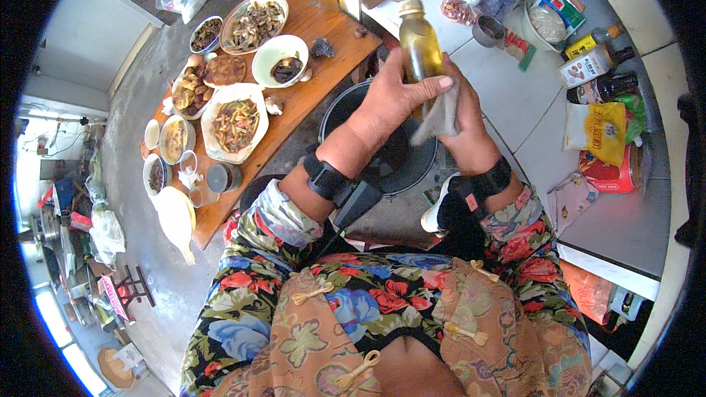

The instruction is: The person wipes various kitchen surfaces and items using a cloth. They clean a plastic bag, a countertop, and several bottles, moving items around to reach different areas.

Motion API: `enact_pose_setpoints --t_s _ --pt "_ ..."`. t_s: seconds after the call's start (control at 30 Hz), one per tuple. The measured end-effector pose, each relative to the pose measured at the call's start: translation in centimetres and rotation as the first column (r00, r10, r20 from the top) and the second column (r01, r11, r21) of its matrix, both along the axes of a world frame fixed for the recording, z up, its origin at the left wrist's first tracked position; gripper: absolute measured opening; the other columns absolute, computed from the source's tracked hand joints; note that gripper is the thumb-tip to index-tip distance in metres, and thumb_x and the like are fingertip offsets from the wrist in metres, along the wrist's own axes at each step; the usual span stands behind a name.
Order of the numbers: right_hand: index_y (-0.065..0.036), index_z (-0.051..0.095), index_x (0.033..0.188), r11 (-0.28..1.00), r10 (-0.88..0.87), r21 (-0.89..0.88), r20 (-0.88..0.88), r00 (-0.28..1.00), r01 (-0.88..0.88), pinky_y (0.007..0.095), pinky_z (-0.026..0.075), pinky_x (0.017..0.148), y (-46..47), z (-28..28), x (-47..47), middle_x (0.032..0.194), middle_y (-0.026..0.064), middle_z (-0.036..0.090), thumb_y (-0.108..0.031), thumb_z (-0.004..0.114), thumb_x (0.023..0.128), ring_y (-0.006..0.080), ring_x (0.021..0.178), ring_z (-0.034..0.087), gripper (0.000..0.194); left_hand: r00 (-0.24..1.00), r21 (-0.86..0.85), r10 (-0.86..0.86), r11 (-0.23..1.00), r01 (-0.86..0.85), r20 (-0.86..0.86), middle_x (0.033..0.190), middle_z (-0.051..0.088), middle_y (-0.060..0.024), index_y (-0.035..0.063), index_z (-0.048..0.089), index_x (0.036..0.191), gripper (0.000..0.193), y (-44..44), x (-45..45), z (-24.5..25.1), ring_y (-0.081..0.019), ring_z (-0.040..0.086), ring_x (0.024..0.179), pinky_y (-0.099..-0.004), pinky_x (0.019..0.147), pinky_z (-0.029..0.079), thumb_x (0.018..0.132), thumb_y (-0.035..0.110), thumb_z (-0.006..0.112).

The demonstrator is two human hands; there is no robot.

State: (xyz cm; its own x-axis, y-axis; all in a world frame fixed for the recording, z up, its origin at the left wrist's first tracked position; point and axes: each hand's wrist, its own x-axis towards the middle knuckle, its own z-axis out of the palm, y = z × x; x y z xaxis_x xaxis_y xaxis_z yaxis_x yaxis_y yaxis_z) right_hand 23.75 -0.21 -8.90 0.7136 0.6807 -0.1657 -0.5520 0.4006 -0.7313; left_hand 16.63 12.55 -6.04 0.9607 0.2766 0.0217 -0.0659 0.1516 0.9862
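Note:
Both my hands are around a glass bottle of yellow liquid (pixel 419 47) with a pale cap, held tilted above a dark bucket (pixel 380 162). My left hand (pixel 400 88) grips the bottle's left side, its thumb across the front. A grey cloth (pixel 440 116) lies between the bottle's lower part and my right hand (pixel 466 110), which holds it from the right. The fingers behind the bottle are partly hidden, and so is its base.
At left a wooden table (pixel 314 27) holds several dishes of food, including a bowl of dark sauce (pixel 280 60). On the tiled counter (pixel 502 94) at right are seasoning bottles, bags, a small metal cup (pixel 488 31) and a pink cloth (pixel 573 198).

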Motion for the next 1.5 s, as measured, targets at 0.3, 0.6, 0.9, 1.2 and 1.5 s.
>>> enact_pose_setpoints --t_s 0.3,0.6,0.9,1.2,1.5 --pt "-0.008 0.056 0.125 0.964 -0.204 0.171 -0.014 0.979 0.203 0.0387 0.049 0.094 -0.6 4.1 1.5 0.118 0.0070 0.064 -0.046 0.043 0.101 0.0228 0.106 0.063 0.047 0.948 0.372 0.260 0.875 -0.312 0.183 0.102 0.062 -0.0161 0.0037 0.043 0.115 0.050 1.0 0.0 1.1 -0.0292 0.063 0.090 -0.0390 0.079 0.053 0.080 0.018 0.075" --pt "-0.005 0.055 0.117 0.934 -0.346 0.032 0.342 0.874 0.357 0.0316 0.050 0.086 0.5 5.0 -0.2 0.107 0.0058 0.063 -0.015 0.077 0.079 0.0177 0.093 0.062 0.046 0.981 0.705 0.102 0.684 -0.190 0.165 0.085 0.060 -0.0236 -0.0025 0.046 0.112 0.050 -2.7 -0.5 0.8 -0.0418 0.062 0.076 -0.0464 0.072 0.052 0.071 0.012 0.069" --pt "-0.003 0.059 0.112 0.995 -0.096 0.028 0.152 0.984 0.093 0.0351 0.055 0.082 -2.2 5.7 1.4 0.097 0.0090 0.067 -0.023 0.068 0.083 0.0231 0.089 0.067 0.037 0.960 0.322 -0.268 0.905 0.278 -0.075 0.082 0.063 -0.0144 -0.0049 0.050 0.116 0.052 -2.2 -0.5 0.9 -0.0233 0.065 0.072 -0.0330 0.065 0.054 0.071 0.013 0.071" --pt "-0.008 0.058 0.102 0.928 -0.363 0.003 0.219 0.906 0.372 0.0316 0.054 0.076 0.5 4.5 -0.6 0.090 0.0036 0.065 -0.016 0.075 0.081 0.0175 0.082 0.065 0.028 0.996 0.738 0.005 0.672 0.063 -0.090 0.097 0.064 -0.0206 -0.0038 0.049 0.109 0.041 -2.0 -0.2 -0.9 -0.0344 0.065 0.081 -0.0386 0.070 0.054 0.075 0.010 0.069" --pt "-0.003 0.056 0.106 0.905 -0.398 0.006 0.366 0.841 0.425 0.0362 0.059 0.080 -1.5 6.6 2.1 0.096 0.0079 0.063 -0.010 0.073 0.081 0.0218 0.085 0.066 0.030 0.994 0.637 -0.100 0.764 0.104 -0.043 0.107 0.062 -0.0262 -0.0030 0.041 0.125 0.068 -2.7 -0.7 0.9 -0.0372 0.063 0.098 -0.0398 0.085 0.052 0.071 0.014 0.079"
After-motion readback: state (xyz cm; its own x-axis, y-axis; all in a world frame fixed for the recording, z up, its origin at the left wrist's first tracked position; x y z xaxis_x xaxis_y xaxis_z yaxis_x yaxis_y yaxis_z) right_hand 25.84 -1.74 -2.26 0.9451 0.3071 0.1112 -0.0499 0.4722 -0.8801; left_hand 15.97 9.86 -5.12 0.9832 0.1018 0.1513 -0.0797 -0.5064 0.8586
